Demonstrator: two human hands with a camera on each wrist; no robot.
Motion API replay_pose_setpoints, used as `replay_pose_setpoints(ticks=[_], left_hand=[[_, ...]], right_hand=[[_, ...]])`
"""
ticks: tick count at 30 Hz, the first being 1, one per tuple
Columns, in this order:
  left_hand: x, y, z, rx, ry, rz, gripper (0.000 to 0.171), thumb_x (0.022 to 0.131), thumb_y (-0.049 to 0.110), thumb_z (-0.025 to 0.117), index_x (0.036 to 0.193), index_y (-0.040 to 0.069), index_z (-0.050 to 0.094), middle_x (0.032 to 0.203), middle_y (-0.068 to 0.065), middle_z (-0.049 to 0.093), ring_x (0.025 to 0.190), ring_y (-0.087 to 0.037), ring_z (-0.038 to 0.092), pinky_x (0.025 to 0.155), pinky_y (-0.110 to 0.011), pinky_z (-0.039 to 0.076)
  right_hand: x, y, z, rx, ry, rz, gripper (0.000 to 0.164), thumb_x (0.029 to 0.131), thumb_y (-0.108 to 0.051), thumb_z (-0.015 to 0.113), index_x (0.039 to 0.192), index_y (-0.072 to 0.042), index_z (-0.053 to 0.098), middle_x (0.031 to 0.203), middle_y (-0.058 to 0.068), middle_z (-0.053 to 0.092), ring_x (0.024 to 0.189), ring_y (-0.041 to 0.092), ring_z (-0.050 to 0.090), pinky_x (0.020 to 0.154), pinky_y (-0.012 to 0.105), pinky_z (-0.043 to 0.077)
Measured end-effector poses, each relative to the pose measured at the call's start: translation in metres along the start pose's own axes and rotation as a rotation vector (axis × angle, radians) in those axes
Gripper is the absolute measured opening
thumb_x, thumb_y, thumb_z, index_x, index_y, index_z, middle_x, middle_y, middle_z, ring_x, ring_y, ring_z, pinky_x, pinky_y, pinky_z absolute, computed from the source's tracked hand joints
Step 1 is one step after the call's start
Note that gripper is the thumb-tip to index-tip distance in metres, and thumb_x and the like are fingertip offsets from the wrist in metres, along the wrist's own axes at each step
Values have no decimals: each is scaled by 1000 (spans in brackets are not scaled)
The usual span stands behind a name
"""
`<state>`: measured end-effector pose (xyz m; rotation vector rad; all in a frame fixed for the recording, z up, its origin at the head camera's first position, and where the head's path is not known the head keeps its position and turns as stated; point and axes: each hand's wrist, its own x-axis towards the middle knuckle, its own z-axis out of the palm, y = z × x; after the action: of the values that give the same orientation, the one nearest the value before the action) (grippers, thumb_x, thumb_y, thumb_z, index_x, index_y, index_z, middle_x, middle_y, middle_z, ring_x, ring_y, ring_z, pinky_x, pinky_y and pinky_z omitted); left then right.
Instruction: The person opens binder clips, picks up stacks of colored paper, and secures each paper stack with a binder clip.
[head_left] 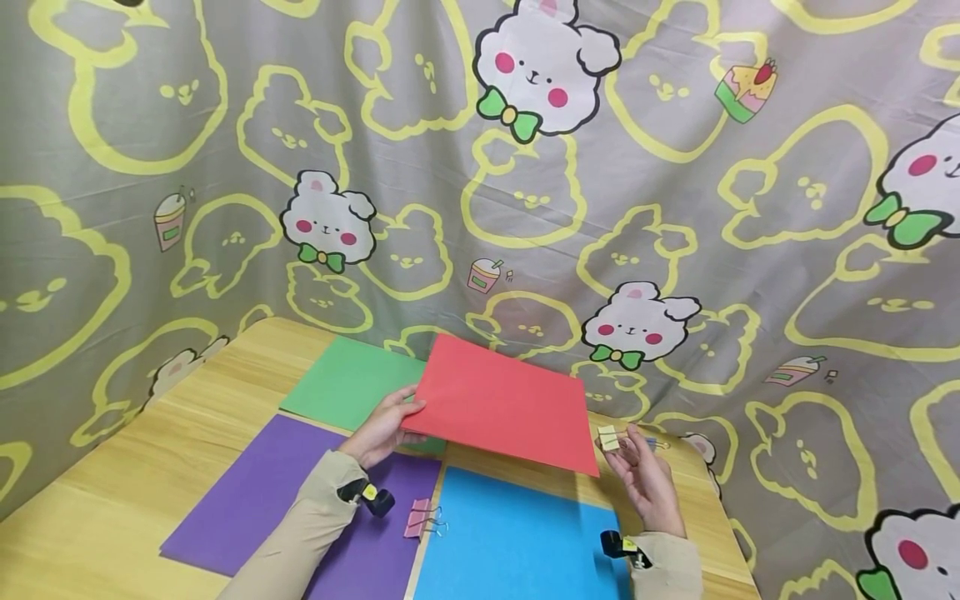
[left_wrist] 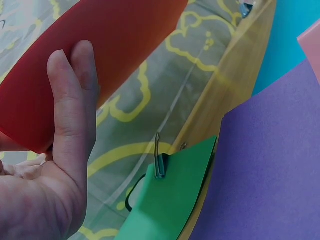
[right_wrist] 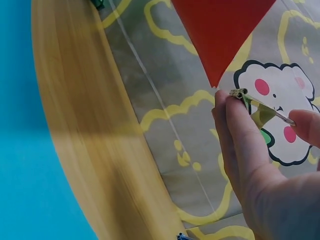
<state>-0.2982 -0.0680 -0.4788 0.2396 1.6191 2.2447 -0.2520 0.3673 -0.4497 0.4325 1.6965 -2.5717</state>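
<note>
My left hand grips a red sheet by its left corner, thumb on top and fingers beneath. The sheet hangs tilted over the table; from the left wrist, those fingers lie straight along its underside. Off the sheet's right corner, my right hand pinches a yellow binder clip between thumb and fingers. In the right wrist view, the clip sits just beside the red corner, its wire handle toward the thumb.
A green sheet carries a dark binder clip. A purple sheet lies front left with a pink binder clip at its right edge. A blue sheet lies front right. A patterned curtain hangs behind the wooden table.
</note>
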Motion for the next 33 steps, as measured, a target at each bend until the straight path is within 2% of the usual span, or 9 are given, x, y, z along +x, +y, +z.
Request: replay_pose_setpoints(ticks=[6, 23, 33], left_hand=[[0, -1, 0, 2, 0, -1, 60, 105, 19, 45, 156, 6, 17, 104, -1, 68, 82, -12, 70, 71, -29, 58], [1, 0, 2, -8, -3, -4, 59, 104, 18, 46, 155, 4, 19, 102, -1, 68, 80, -12, 69, 69, -28, 58], [0, 0, 3, 10, -10, -7, 60, 105, 20, 46, 155, 5, 18, 108, -2, 68, 84, -12, 70, 72, -29, 57]], right_hand=[[-1, -1, 2, 1, 4, 5, 29, 100, -36, 56, 98, -9, 65, 93, 6, 74, 94, 19, 75, 91, 23, 57], [1, 1, 5, 44, 24, -21, 31, 100, -33, 56, 100, -2, 56, 92, 7, 70, 96, 24, 74, 94, 27, 56], [3, 3, 6, 48, 46, -52, 34, 100, -35, 55, 111, -2, 51, 90, 5, 69, 98, 25, 73, 94, 28, 56]])
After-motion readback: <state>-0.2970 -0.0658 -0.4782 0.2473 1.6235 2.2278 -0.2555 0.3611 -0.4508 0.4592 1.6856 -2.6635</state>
